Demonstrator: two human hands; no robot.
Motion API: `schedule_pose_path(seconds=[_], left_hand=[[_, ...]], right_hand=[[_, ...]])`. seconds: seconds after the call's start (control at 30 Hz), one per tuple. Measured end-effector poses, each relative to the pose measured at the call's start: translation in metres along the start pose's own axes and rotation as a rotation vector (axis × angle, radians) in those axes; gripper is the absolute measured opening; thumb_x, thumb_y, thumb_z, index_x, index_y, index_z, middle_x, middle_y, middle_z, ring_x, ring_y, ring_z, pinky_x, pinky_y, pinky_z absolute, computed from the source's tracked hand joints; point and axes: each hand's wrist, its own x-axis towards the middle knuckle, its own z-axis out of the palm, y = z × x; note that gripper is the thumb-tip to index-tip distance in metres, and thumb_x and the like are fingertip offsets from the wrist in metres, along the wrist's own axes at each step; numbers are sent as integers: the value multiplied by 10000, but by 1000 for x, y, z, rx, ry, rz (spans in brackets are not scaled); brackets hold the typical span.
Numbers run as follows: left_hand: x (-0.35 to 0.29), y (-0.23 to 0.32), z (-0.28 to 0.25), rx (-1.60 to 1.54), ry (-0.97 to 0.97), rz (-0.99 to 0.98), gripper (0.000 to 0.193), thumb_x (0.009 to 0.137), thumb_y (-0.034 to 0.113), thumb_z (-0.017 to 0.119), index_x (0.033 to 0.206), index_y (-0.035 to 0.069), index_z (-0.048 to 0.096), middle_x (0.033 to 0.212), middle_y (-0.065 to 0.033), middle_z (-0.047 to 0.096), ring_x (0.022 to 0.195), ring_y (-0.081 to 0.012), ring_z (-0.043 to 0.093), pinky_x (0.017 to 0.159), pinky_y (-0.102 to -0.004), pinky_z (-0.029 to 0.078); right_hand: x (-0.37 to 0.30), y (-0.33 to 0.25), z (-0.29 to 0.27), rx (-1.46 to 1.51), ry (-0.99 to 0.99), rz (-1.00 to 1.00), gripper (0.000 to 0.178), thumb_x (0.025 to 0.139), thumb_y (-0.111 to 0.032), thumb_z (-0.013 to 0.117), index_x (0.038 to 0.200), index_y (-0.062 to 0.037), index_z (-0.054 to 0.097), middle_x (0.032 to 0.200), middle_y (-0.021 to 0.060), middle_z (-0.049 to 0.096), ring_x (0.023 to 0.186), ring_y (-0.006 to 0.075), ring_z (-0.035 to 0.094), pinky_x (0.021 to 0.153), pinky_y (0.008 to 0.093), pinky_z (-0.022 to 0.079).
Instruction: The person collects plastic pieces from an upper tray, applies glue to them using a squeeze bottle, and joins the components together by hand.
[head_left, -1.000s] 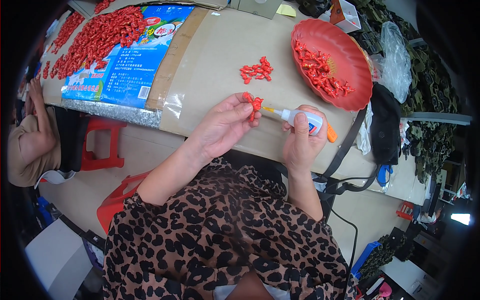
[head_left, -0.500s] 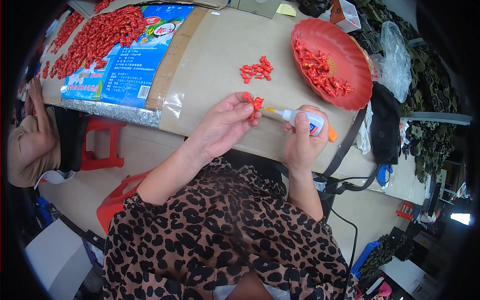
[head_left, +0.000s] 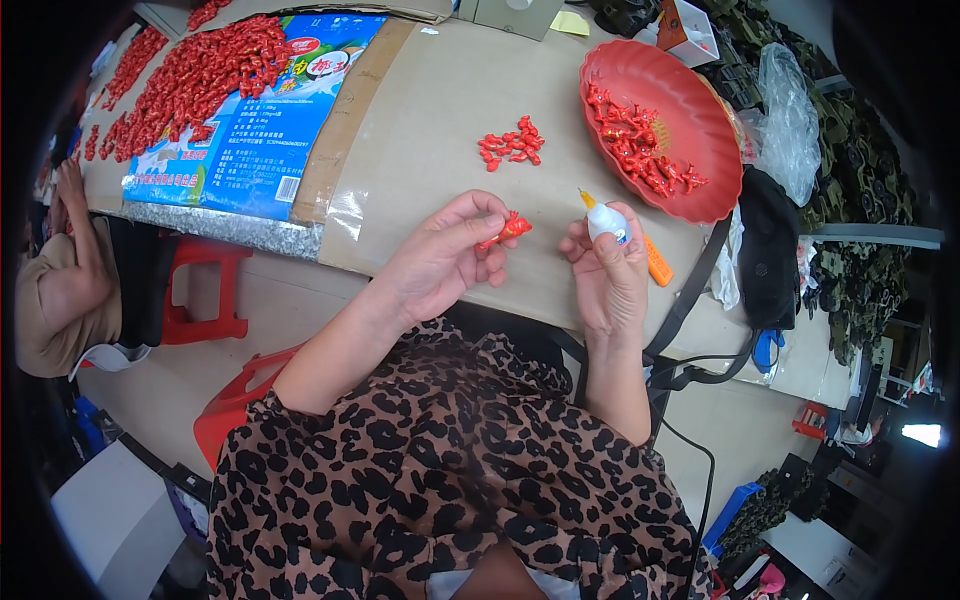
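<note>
Between the thumb and fingers of my left hand [head_left: 440,258] is a small shiny red figurine [head_left: 512,228], partly hidden by the fingertips. My right hand [head_left: 615,285] is closed around a white glue bottle [head_left: 606,222] with a yellowish pointed nozzle. The nozzle points up and slightly left, apart from the figurine. Beyond my hands, a small cluster of red pieces [head_left: 512,148] lies on the table [head_left: 420,120]. To the right stands a red scalloped bowl [head_left: 715,150] with several joined red figurines [head_left: 628,130] in it. An orange-handled object [head_left: 658,265] lies beside my right hand.
A big heap of red pieces [head_left: 215,75] covers part of a blue printed cardboard sheet [head_left: 240,170] at the far left. A black bag [head_left: 768,245] and a clear plastic bag [head_left: 790,130] are at the right. Another person's arm [head_left: 85,230] rests at the left edge, near red stools [head_left: 205,290].
The glue nozzle has come away from the figurine; my right hand has tipped the bottle upward. My left hand has turned the figurine and lowered it slightly toward me.
</note>
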Motion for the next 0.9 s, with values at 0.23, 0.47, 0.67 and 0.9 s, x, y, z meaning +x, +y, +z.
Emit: schedule_pose_path(seconds=[0.23, 0.47, 0.67, 0.9], left_hand=[[-8, 13, 1, -97, 26, -114, 211, 822, 96, 438, 1019, 20, 442, 907, -80, 538, 675, -119, 524, 657, -275, 464], [-14, 13, -12, -54, -107, -57, 229, 811, 65, 508, 1031, 26, 454, 926, -53, 547, 764, -100, 550, 764, -311, 470], [-18, 21, -21, -115, -98, -91, 238, 819, 68, 499, 1048, 22, 452, 929, -52, 544, 791, -96, 549, 757, -301, 476], [-20, 25, -21, -53, -84, -74, 260, 807, 34, 471, 1064, 2, 449, 949, -56, 532, 780, -93, 544, 759, -310, 475]], right_hand=[[20, -21, -1, -279, -30, 52, 364, 657, -6, 685, 952, -23, 471, 820, 43, 549, 709, 105, 539, 626, 220, 456], [42, -24, 25, -653, -99, 26, 326, 627, -32, 714, 875, -17, 503, 784, 23, 546, 700, 60, 511, 630, 185, 420], [64, -14, 24, -1117, -139, -22, 258, 656, -71, 637, 874, -16, 511, 744, 26, 541, 685, 68, 503, 603, 210, 407], [73, 4, 32, -1611, -306, -445, 140, 664, -103, 598, 799, -64, 606, 712, 71, 561, 659, 214, 558, 594, 305, 436]])
